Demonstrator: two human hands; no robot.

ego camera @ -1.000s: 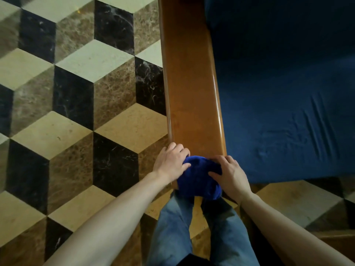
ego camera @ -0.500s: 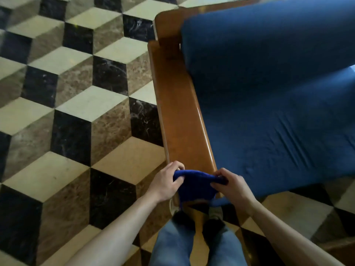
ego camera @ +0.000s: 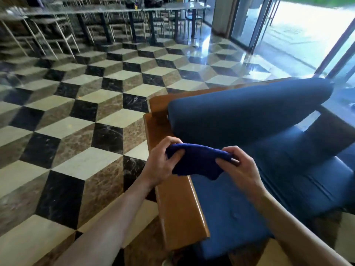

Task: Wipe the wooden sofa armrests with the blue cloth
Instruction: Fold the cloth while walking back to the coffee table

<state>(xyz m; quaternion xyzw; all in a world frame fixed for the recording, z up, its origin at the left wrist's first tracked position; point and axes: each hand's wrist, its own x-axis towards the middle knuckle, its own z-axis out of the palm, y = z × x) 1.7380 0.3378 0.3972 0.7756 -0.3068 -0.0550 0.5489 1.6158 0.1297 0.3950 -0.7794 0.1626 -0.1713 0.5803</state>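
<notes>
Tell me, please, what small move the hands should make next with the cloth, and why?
Probably lower the cloth flat onto the wooden armrest. The left hand and the right hand each pinch one end, so it hangs stretched above the wood, apparently without touching it; wiping needs contact.

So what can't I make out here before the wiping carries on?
- Head view: whether the dark blue cloth, held by the left hand and right hand, touches the brown wooden armrest; it covers that stretch.
- Opposite armrest: hidden behind the blue back cushion.
- Distant tables: blurred.
</notes>
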